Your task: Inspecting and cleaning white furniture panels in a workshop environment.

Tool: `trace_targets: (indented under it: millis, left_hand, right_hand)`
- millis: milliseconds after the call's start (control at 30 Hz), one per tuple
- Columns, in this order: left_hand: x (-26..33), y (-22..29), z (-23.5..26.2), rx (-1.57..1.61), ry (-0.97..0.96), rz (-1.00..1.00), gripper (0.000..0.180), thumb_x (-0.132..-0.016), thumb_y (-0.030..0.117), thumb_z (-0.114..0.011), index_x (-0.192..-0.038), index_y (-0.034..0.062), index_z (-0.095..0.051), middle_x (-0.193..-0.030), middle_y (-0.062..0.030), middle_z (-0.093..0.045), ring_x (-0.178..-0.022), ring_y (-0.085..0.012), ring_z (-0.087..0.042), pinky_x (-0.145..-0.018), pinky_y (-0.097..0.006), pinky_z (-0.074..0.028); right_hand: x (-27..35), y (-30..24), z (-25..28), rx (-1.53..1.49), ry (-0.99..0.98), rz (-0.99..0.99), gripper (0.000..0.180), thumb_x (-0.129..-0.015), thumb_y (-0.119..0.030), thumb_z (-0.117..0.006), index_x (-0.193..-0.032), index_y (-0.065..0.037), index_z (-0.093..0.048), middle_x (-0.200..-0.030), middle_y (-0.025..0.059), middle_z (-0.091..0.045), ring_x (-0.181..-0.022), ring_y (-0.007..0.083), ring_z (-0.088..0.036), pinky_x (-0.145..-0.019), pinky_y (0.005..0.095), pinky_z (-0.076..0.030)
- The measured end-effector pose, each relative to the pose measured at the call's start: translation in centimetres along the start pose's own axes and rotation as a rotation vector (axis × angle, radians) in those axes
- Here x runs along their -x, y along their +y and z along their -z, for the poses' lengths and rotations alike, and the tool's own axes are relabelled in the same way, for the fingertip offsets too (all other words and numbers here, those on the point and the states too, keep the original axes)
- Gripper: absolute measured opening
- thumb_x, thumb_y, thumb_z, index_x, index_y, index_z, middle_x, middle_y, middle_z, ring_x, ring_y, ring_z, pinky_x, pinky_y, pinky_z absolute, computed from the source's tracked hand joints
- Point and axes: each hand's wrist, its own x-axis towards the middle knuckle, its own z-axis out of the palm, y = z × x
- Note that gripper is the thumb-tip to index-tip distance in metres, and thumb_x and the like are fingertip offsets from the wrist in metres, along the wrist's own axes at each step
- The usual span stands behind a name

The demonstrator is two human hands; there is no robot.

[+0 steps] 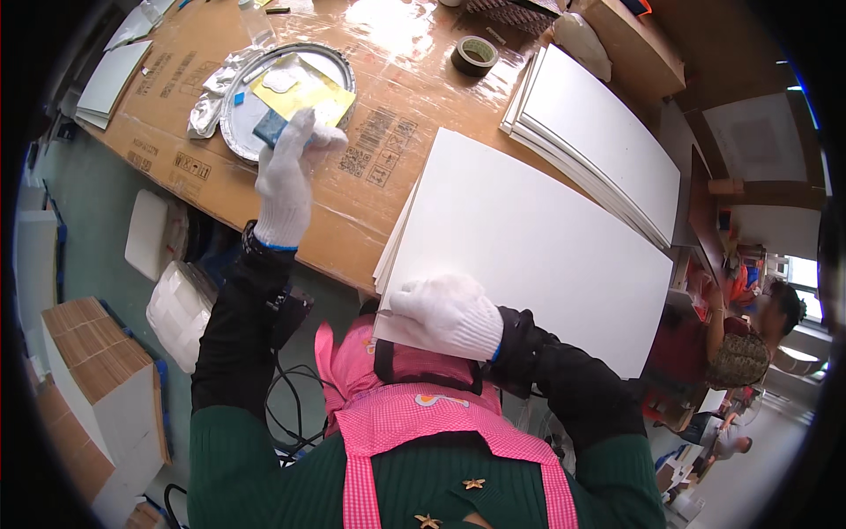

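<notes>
My left hand (286,176), in a white knitted glove, reaches over a round grey-rimmed lid (226,132). Its fingers are closed on a small blue flat block (270,129), whose exact kind I cannot make out. On the lid lies a yellow sheet (328,99) with a blob of white paste (280,81). My right hand (445,313), gloved too, rests with curled fingers at the near left corner of the top white board (538,238) of a stack. A thin dark sliver shows by its fingertips; what they hold is hidden.
Another stack of white boards (599,115) lies behind at the right. A tape roll (474,55), a crumpled white cloth (211,97) and a clear bottle (256,22) are on the cardboard-covered table (370,212). Stacked brown boards (97,344) stand at the left; other people are far right.
</notes>
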Motion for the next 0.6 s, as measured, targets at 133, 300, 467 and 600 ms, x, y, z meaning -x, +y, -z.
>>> trace_targets:
  millis: [133, 300, 467, 600]
  left_hand:
    - [-2.3, 1.1, -3.5, -0.092, -0.242, -0.031, 0.031, -0.098, 0.028, -0.063, -0.094, -0.0027, -0.068, -0.086, -0.012, -0.071, -0.085, -0.0215, -0.071, -0.083, -0.036, -0.057]
    - [-3.7, 0.0, -6.7, -0.161, -0.432, -0.086, 0.031, -0.1, 0.027, -0.06, -0.093, -0.0023, -0.067, -0.089, -0.0126, -0.07, -0.09, -0.0247, -0.071, -0.089, -0.039, -0.056]
    - [-3.2, -2.2, -7.0, -0.072, -0.41, 0.066, 0.035, -0.104, 0.029, -0.051, -0.092, -0.0016, -0.065, -0.091, -0.0124, -0.068, -0.096, -0.0272, -0.069, -0.097, -0.044, -0.053]
    - [-2.1, -2.3, -5.5, -0.053, -0.35, 0.056, 0.039, -0.1, 0.031, -0.059, -0.091, -0.0053, -0.068, -0.089, -0.0163, -0.072, -0.089, -0.0249, -0.072, -0.09, -0.038, -0.057]
  right_hand:
    - [0.0, 7.6, 4.9, -0.595, 0.415, -0.687, 0.023, -0.098, -0.024, -0.055, -0.093, -0.005, -0.067, -0.075, 0.019, -0.067, -0.064, 0.03, -0.066, -0.061, 0.0367, -0.054]
    - [0.6, 7.5, 4.0, 0.007, 0.432, -0.589, 0.024, -0.095, -0.03, -0.061, -0.095, -0.007, -0.066, -0.076, 0.018, -0.067, -0.068, 0.0326, -0.068, -0.063, 0.0431, -0.055]
    - [-0.7, 1.0, 0.7, -0.069, 0.151, -0.236, 0.021, -0.093, -0.027, -0.058, -0.093, -0.007, -0.067, -0.077, 0.0191, -0.066, -0.075, 0.0383, -0.067, -0.07, 0.0465, -0.054]
    - [-1.0, 11.8, 6.9, -0.112, 0.472, -0.789, 0.028, -0.097, -0.033, -0.057, -0.098, -0.007, -0.069, -0.079, 0.0166, -0.07, -0.074, 0.0334, -0.069, -0.069, 0.0428, -0.055]
